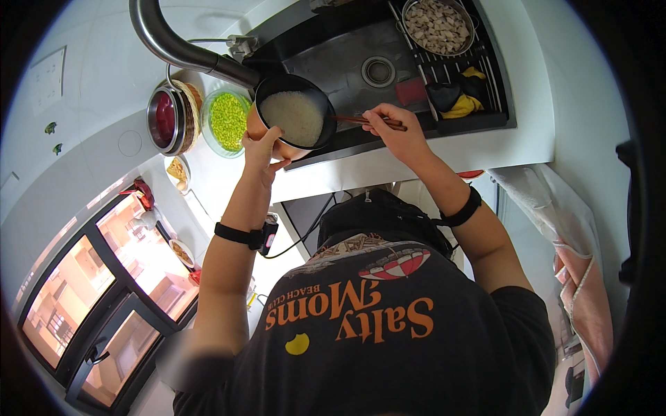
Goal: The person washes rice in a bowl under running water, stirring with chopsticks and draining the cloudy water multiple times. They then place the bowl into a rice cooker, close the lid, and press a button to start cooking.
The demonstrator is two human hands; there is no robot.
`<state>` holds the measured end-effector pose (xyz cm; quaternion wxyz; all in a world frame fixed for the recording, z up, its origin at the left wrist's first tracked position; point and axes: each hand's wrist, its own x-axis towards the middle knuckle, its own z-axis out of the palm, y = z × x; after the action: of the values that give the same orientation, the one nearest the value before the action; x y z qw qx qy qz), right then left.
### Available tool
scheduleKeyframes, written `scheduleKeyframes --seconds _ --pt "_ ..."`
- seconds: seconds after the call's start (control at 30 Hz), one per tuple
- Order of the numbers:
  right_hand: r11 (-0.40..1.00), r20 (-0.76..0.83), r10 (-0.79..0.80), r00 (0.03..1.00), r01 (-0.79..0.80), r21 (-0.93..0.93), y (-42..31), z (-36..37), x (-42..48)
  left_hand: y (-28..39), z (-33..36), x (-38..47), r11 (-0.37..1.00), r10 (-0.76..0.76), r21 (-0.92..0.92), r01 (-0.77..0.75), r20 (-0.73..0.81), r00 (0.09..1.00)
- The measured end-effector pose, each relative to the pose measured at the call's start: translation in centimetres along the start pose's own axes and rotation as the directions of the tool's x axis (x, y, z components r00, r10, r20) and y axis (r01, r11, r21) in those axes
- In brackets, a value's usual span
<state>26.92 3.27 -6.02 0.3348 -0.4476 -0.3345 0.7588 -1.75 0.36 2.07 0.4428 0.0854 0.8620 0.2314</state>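
Observation:
My left hand [263, 151] grips the near side of an orange pot [255, 125] with a black interior, its thumb over the rim. White rice [292, 117] lies inside, and the pot's mouth leans towards the dark sink [333, 57]. Between the fingers of my right hand [396, 130] is a pair of brown chopsticks [351, 119]. Their tips reach the right side of the pot's rim; whether they touch it I cannot tell. Just left of the pot stands a glass bowl [206, 117] of green kernels or beans [228, 120].
A curved metal faucet [182, 47] arches over the left side. On the sink's right rack [434, 106] sit a pan of pale diced food [437, 26] and black-and-yellow gloves or cloths [460, 99]. A red sponge [410, 92] lies in the basin. Far left is a metal bowl [165, 119].

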Motion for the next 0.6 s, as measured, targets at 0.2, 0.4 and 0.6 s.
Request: scheduleKeyframes --seconds 0.2,0.4,0.6 --pt "1.000 0.013 -0.020 1.000 0.020 -0.016 0.6 -0.1 0.1 0.3 0.0 -0.1 0.999 -0.035 -0.023 0.036 0.028 0.999" --pt "0.998 0.025 -0.044 0.999 0.045 -0.048 1.0 -0.2 0.3 0.7 0.7 -0.9 0.999 -0.010 0.044 0.012 -0.041 0.999" --pt "0.996 0.033 -0.061 0.998 0.063 -0.060 0.9 -0.4 0.7 1.0 1.0 -1.0 1.000 -0.017 0.026 0.017 -0.018 1.000"
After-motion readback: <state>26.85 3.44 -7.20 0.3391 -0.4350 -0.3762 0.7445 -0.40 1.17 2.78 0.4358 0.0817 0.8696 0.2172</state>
